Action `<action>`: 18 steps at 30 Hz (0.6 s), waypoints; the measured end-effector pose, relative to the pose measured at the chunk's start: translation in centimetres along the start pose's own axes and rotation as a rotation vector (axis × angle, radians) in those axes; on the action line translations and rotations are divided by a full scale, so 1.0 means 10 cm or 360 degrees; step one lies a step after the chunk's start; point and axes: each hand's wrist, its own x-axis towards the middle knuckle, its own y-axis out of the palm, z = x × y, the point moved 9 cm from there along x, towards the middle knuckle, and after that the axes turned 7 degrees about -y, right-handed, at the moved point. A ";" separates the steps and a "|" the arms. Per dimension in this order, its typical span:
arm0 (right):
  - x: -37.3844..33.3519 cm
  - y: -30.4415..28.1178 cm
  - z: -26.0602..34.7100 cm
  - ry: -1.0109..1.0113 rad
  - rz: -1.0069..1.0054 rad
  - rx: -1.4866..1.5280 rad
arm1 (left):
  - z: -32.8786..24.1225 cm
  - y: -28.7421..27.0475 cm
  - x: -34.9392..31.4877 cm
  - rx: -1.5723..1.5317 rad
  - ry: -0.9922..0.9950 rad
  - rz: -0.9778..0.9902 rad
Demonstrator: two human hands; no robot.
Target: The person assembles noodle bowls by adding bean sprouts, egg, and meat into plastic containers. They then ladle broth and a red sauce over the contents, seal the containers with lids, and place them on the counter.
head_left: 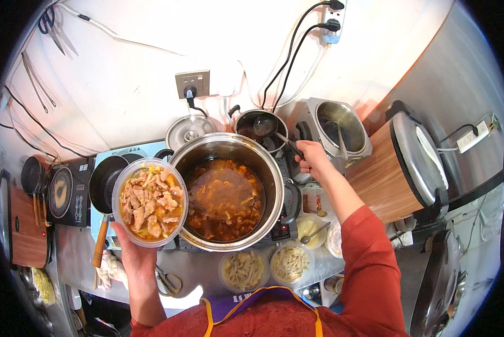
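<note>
My left hand point(135, 253) grips a round clear plastic bowl point(152, 244) from its near side. Cooked meat pieces point(145, 205) in a yellowish broth fill it. The bowl is held beside the left rim of a large steel pot point(278, 194), overlapping it in view. Reddish-brown stew point(225, 194) with chunks lies inside that pot. Beyond it, my right hand point(315, 159) is closed round the dark handle of a ladle point(265, 124). The ladle's head is inside a smaller pot point(286, 130) of dark liquid against the wall.
A black frying pan point(107, 180) with a wooden handle sits left of the bowl. Two tubs of pale strips, one a plastic tub point(221, 272), stand near me. A steel lid point(176, 137) rests behind the large pot. Right are a square steel container point(364, 147) and wood-patterned cooker point(378, 168).
</note>
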 end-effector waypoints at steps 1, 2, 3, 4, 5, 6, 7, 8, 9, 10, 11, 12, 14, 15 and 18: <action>-0.07 0.00 0.05 0.0018 0.0028 0.0095 | 0.02 0.04 -0.01 0.0015 -0.0020 0.0027; -0.15 0.00 0.09 0.0045 0.0053 0.0192 | 0.03 0.10 -0.01 0.0010 -0.0034 0.0093; -0.25 0.03 0.15 0.0041 0.0124 0.0268 | 0.05 0.14 -0.01 0.0005 -0.0060 0.0113; -0.36 0.02 0.21 0.0045 0.0151 0.0321 | 0.07 0.15 0.00 0.0032 -0.0068 0.0066; -0.49 0.00 0.28 0.0049 0.0181 0.0372 | 0.10 0.18 -0.01 0.0088 -0.0081 0.0045; -0.63 0.02 0.38 0.0020 0.0269 0.0419 | 0.13 0.21 -0.02 0.0124 -0.0089 0.0039; -0.78 0.00 0.47 0.0007 0.0297 0.0426 | 0.18 0.26 -0.01 0.0136 -0.0148 0.0053; -0.94 0.01 0.57 -0.0014 0.0359 0.0444 | 0.22 0.30 -0.02 0.0119 -0.0173 0.0051; -1.10 -0.03 0.65 -0.0030 0.0334 0.0447 | 0.26 0.38 -0.02 0.0160 -0.0202 0.0107; -1.27 -0.01 0.74 -0.0070 0.0404 0.0486 | 0.30 0.47 -0.03 0.0186 -0.0225 0.0186; -1.42 -0.01 0.83 -0.0080 0.0458 0.0489 | 0.35 0.52 -0.03 0.0198 -0.0266 0.0194; -1.58 0.02 0.89 -0.0075 0.0540 0.0530 | 0.39 0.55 -0.01 0.0234 -0.0292 0.0165; -1.85 0.03 0.98 -0.0108 0.0585 0.0529 | 0.48 0.69 -0.01 0.0215 -0.0296 0.0283; -1.98 0.04 1.01 -0.0126 0.0588 0.0493 | 0.55 0.71 0.02 0.0176 -0.0321 0.0264; -2.32 0.11 1.02 -0.0116 0.0654 0.0481 | 0.65 0.77 0.10 0.0232 -0.0362 0.0303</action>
